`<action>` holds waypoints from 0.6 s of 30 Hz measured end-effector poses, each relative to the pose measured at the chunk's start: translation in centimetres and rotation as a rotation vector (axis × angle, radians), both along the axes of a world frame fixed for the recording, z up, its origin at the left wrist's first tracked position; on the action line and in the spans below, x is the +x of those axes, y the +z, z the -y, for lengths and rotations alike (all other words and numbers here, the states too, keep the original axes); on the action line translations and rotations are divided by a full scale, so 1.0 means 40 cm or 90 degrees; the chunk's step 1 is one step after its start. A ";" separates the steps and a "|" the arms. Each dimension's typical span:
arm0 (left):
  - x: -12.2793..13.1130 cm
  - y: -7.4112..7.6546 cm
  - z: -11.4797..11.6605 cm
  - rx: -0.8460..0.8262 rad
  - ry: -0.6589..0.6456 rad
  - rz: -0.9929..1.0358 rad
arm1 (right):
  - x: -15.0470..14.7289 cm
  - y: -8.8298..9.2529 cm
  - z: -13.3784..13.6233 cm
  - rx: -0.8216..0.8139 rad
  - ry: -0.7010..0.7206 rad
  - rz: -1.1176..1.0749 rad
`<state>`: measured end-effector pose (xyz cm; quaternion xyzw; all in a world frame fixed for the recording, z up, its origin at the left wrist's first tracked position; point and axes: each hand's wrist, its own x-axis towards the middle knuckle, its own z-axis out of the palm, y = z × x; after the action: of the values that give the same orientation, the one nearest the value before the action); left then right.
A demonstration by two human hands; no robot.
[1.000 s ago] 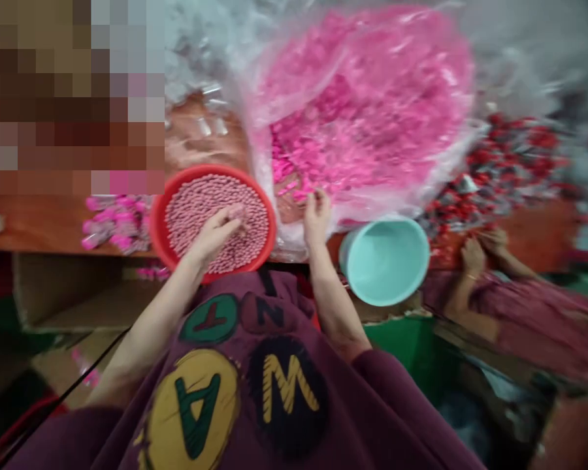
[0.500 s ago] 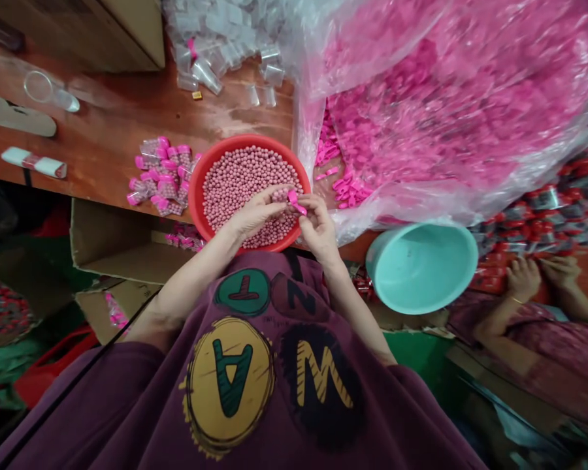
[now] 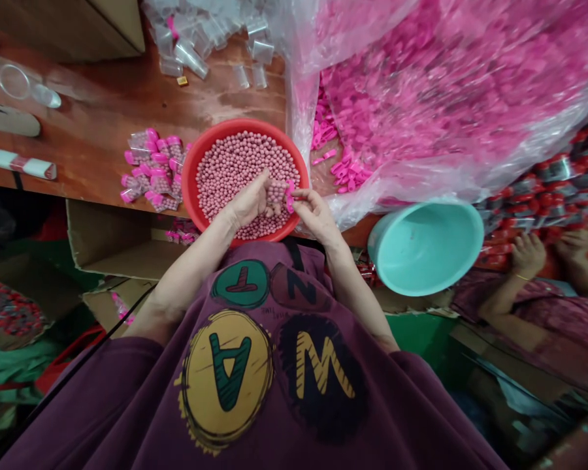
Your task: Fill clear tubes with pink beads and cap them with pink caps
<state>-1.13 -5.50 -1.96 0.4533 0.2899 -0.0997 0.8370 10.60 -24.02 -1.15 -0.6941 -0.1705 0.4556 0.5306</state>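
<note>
Over a red basin [image 3: 189, 189] filled with pink beads [image 3: 242, 160], my left hand [image 3: 249, 201] grips a small clear container [image 3: 276, 192] with beads showing inside. A bright pink cap [image 3: 290, 196] sits at the container's right end. The fingertips of my right hand [image 3: 313, 212] pinch that cap from the right. Whether the cap is fully seated, I cannot tell. Left of the basin lies a pile of bead-filled containers with pink caps [image 3: 154, 170].
Clear empty containers [image 3: 191, 57] lie at the back. A plastic bag of pink caps [image 3: 445, 98] spreads to the right, near loose caps [image 3: 350, 171]. A turquoise basin [image 3: 426, 251] stands at the front right. Another person's hands [image 3: 528, 254] work beside red-capped containers [image 3: 551, 189].
My hands have turned the container, so its cap now faces right. My left fingers have shifted back along it, showing more of its side. The whole view has moved slightly.
</note>
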 end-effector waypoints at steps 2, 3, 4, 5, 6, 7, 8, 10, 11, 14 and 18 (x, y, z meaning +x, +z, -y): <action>0.001 -0.006 0.010 -0.027 -0.008 0.001 | -0.001 -0.014 -0.005 -0.014 0.002 0.016; 0.002 -0.008 0.013 -0.041 -0.007 0.003 | -0.001 -0.024 -0.007 -0.012 -0.005 0.018; 0.003 -0.008 0.016 -0.053 -0.003 0.005 | 0.000 -0.035 -0.009 -0.006 -0.020 0.016; 0.002 -0.006 0.019 -0.062 0.002 0.004 | 0.001 -0.047 -0.009 0.003 -0.041 0.011; 0.002 -0.003 0.020 -0.068 0.007 -0.001 | 0.002 -0.058 -0.007 0.013 -0.063 0.005; 0.000 0.004 0.021 -0.073 0.010 -0.008 | 0.003 -0.068 -0.004 0.024 -0.084 0.000; -0.002 0.011 0.021 -0.076 0.011 -0.017 | 0.005 -0.077 0.000 0.034 -0.099 -0.004; -0.005 0.029 0.023 -0.083 0.010 -0.030 | 0.010 -0.090 0.009 0.043 -0.102 -0.013; -0.006 0.036 0.024 -0.086 0.014 -0.035 | 0.012 -0.095 0.012 0.042 -0.094 -0.019; 0.000 0.049 0.031 -0.088 0.031 -0.056 | 0.018 -0.105 0.008 -0.006 -0.067 -0.001; 0.021 0.060 0.046 -0.036 0.056 -0.105 | 0.017 -0.074 -0.018 -0.118 -0.006 0.164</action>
<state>-0.31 -7.35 0.43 0.4063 0.3745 -0.1077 0.8265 11.29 -23.30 -4.12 -0.7935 -0.1912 0.3742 0.4402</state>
